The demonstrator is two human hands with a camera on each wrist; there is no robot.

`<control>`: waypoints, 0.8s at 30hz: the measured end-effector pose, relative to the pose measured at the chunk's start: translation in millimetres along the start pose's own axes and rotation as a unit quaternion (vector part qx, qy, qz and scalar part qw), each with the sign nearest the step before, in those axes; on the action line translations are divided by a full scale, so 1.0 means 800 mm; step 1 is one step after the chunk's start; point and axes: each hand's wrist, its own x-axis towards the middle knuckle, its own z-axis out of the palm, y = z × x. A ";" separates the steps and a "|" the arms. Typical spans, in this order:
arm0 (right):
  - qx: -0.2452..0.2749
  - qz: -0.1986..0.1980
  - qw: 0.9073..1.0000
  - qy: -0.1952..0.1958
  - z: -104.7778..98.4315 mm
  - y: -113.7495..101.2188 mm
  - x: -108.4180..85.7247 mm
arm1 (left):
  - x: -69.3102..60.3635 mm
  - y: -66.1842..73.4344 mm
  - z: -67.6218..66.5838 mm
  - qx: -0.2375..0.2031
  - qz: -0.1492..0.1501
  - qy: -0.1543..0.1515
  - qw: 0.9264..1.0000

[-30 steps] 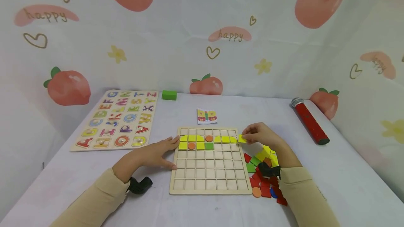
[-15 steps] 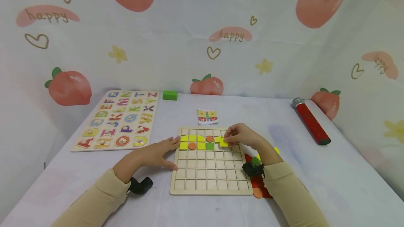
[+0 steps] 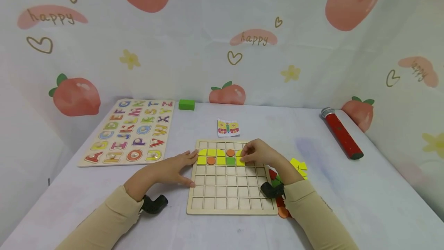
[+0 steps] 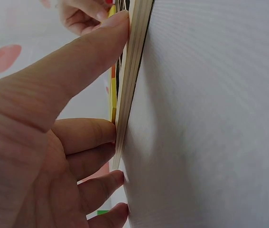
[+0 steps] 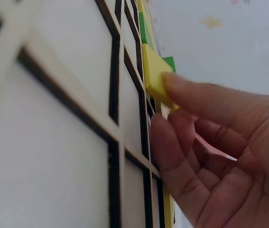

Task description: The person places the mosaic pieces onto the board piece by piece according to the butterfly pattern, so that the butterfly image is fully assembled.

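A wooden grid board (image 3: 232, 211) lies in front of me, its upper rows partly filled with colored tiles. My right hand (image 3: 261, 152) pinches a yellow square tile (image 5: 154, 71) at the second row, just right of a green square tile (image 3: 230, 161); in the right wrist view the tile is slightly tilted against the grid. The hand hides part of the row of yellow tiles behind it. My left hand (image 3: 168, 169) rests along the board's left edge with fingers spread, and the left wrist view shows the thumb (image 4: 91, 52) and fingertips touching that edge.
Loose red, green, orange and yellow tiles (image 3: 299, 167) lie right of the board, partly under the right forearm. Behind it is a butterfly picture card (image 3: 228, 128). A letter puzzle (image 3: 130, 132) and green block (image 3: 186, 105) stand left; a red microphone (image 3: 341, 134) lies right.
My right hand has carried the yellow square tile leftward from the board's right edge, then down into the second row beside the green tile. The left hand has stayed in place.
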 end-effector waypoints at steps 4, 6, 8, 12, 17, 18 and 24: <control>-0.002 0.008 1.000 0.005 0.002 0.000 0.001 | 0.000 0.000 0.000 -0.001 0.002 0.001 1.000; -0.001 0.011 1.000 0.005 0.002 -0.001 0.001 | 0.000 -0.001 0.000 -0.002 0.002 0.001 1.000; -0.005 0.012 1.000 0.006 0.002 -0.002 0.001 | 0.000 -0.001 0.000 0.000 0.001 0.001 1.000; -0.008 0.014 1.000 0.004 0.001 -0.004 0.001 | 0.001 -0.001 0.000 0.000 -0.001 0.002 1.000; -0.006 0.007 1.000 -0.012 -0.008 -0.005 -0.004 | 0.001 -0.001 0.001 -0.003 -0.002 0.001 1.000; -0.004 0.004 1.000 -0.014 -0.011 -0.005 -0.006 | 0.001 -0.001 0.001 -0.003 -0.001 0.001 1.000; 0.007 0.006 1.000 -0.003 -0.033 0.002 -0.028 | 0.001 -0.002 0.001 0.002 -0.001 0.001 1.000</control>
